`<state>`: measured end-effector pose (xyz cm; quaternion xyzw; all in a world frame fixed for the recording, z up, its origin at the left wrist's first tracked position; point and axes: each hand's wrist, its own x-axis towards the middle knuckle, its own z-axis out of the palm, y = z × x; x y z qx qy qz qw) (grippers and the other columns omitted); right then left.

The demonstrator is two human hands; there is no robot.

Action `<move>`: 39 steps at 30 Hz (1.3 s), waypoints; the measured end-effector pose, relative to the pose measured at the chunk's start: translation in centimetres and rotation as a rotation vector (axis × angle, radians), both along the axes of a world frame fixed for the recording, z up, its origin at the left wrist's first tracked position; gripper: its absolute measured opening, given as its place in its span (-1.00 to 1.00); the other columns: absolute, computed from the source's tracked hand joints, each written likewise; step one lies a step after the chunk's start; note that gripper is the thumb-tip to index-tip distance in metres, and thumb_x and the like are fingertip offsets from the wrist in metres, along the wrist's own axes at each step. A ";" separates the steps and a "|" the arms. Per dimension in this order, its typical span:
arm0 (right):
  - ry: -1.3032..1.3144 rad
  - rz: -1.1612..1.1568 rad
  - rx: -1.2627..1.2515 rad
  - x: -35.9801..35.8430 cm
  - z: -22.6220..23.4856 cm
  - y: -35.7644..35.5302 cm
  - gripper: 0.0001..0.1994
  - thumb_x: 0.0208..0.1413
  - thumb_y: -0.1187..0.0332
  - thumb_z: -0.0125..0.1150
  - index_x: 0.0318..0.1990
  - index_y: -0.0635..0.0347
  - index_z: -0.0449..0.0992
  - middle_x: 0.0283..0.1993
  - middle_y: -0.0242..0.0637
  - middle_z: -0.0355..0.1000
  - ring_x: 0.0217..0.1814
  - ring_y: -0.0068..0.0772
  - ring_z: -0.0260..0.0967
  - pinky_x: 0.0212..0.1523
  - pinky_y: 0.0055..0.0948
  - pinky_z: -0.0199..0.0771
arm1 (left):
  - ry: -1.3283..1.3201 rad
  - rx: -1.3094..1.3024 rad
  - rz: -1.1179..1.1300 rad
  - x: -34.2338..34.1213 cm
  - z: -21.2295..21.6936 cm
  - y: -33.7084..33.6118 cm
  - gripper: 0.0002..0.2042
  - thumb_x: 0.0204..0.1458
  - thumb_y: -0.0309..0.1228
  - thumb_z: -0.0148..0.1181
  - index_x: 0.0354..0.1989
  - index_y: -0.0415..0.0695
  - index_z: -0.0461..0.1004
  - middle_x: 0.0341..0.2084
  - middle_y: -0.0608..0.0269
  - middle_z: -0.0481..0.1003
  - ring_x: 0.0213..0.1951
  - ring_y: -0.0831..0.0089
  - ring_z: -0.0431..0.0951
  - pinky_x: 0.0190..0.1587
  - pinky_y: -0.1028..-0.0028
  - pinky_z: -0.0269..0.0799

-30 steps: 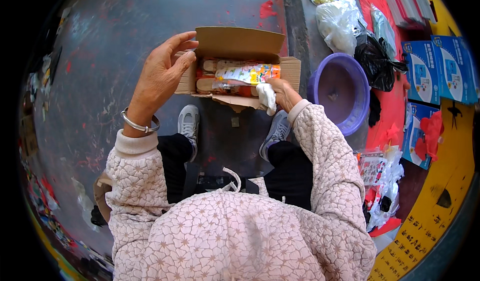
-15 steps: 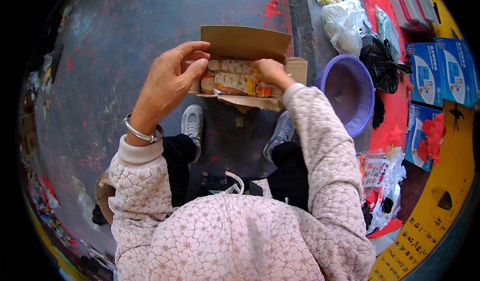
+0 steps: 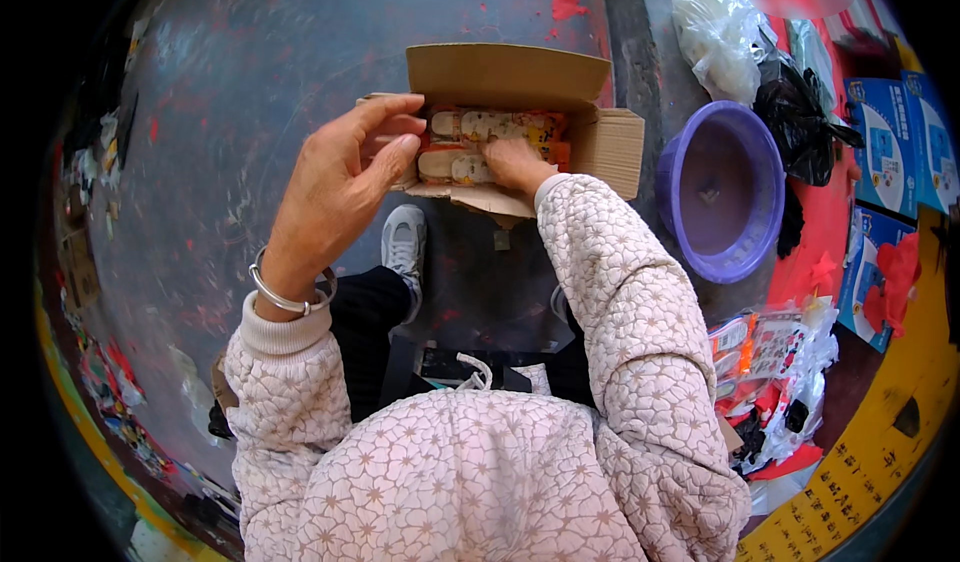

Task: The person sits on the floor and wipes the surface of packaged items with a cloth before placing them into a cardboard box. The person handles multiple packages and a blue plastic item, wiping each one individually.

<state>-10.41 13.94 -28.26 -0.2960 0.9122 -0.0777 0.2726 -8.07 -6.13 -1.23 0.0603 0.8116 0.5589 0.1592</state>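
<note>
An open cardboard box (image 3: 508, 66) stands in front of me with its flaps folded out. Inside lie clear packets (image 3: 487, 125) printed in orange and yellow, holding pale, oblong, round-ended pieces whose kind I cannot make out. My left hand (image 3: 345, 177), a silver bangle on its wrist, is at the box's left end, thumb and fingers apart around the edge there. Reaching into the box from the right, my right hand (image 3: 515, 165) presses down among the packets. Its fingertips are hidden, so whether it grips a packet does not show.
Right of the box stands a purple basin (image 3: 680, 212). Beyond it are a black plastic bag (image 3: 800, 127), a clear plastic bag (image 3: 718, 47) and blue printed boxes (image 3: 882, 142) on red sheeting. Plastic-wrapped goods (image 3: 765, 362) lie nearer on the right. Scraps litter the far left.
My right hand has moved left and toward me within the box, from the right end to the nearer packets. The packets look rearranged into two rows. My left hand stays by the left end.
</note>
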 end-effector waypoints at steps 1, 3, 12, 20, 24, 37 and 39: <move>0.063 -0.018 -0.020 0.3 -0.7 0.2 -0.73 -0.07 0.45 0.02 -0.15 0.26 0.39 -0.23 -0.03 0.40 -0.28 -0.04 0.45 -0.31 -0.14 0.46 | -0.007 -0.025 -0.018 0.0 0.1 0.2 -0.67 0.07 -0.45 0.06 0.01 -0.31 0.34 -0.23 0.04 0.50 -0.19 0.39 0.52 -0.15 0.49 0.45; 0.187 -0.054 -0.059 1.3 -3.0 -0.4 -0.72 -0.07 0.45 0.02 -0.13 0.26 0.38 -0.19 -0.02 0.38 -0.27 -0.04 0.46 -0.31 -0.15 0.47 | -0.021 -0.077 -0.057 0.2 0.4 0.4 -0.67 0.07 -0.45 0.07 0.00 -0.31 0.35 -0.23 0.03 0.50 -0.19 0.38 0.52 -0.14 0.49 0.44; -0.108 -0.350 -0.006 -0.1 -1.5 -0.5 -0.73 -0.16 0.46 0.09 -0.23 0.30 0.52 -0.15 0.03 0.44 -0.07 0.00 0.40 -0.08 -0.21 0.41 | 0.001 -0.061 -0.087 0.4 -0.1 1.1 -0.69 0.08 -0.44 0.05 -0.03 -0.33 0.37 -0.25 0.04 0.51 -0.20 0.40 0.52 -0.17 0.48 0.44; -0.536 -0.823 -0.799 -1.6 12.7 8.3 -0.74 -0.02 0.29 0.11 -0.26 0.28 0.54 -0.36 -0.22 0.48 -0.31 -0.41 0.41 -0.21 -0.45 0.42 | 0.051 0.014 -0.141 0.3 0.5 2.7 -0.72 0.13 -0.38 0.01 -0.06 -0.28 0.38 -0.26 0.16 0.51 -0.21 0.51 0.49 -0.13 0.56 0.38; -0.568 -1.083 -1.244 2.8 23.5 15.7 -0.51 0.10 -0.12 -0.02 -0.41 0.20 0.47 -0.49 -0.32 0.41 -0.50 -0.49 0.38 -0.45 -0.49 0.43 | 0.059 0.063 -0.184 0.3 0.4 3.2 -0.71 0.15 -0.31 -0.03 0.00 -0.17 0.38 -0.21 0.21 0.50 -0.22 0.55 0.48 -0.17 0.57 0.38; 0.216 -2.119 -1.793 52.4 23.5 29.4 -0.81 -0.09 0.27 0.26 -0.40 0.16 0.45 -0.53 -0.28 0.43 -0.54 -0.34 0.43 -0.52 -0.35 0.49 | 0.024 0.189 -0.334 5.2 -0.5 6.4 -0.60 0.10 -0.32 0.06 0.11 -0.18 0.26 -0.15 0.13 0.47 -0.18 0.42 0.48 -0.10 0.53 0.38; 0.205 -2.368 -1.698 54.6 19.6 27.4 -0.81 -0.14 0.35 0.25 -0.38 0.25 0.46 -0.51 -0.22 0.44 -0.55 -0.28 0.42 -0.53 -0.28 0.48 | -0.003 0.202 -0.334 5.4 -1.8 6.7 -0.60 0.10 -0.34 0.06 0.10 -0.20 0.26 -0.16 0.10 0.47 -0.18 0.39 0.49 -0.12 0.48 0.42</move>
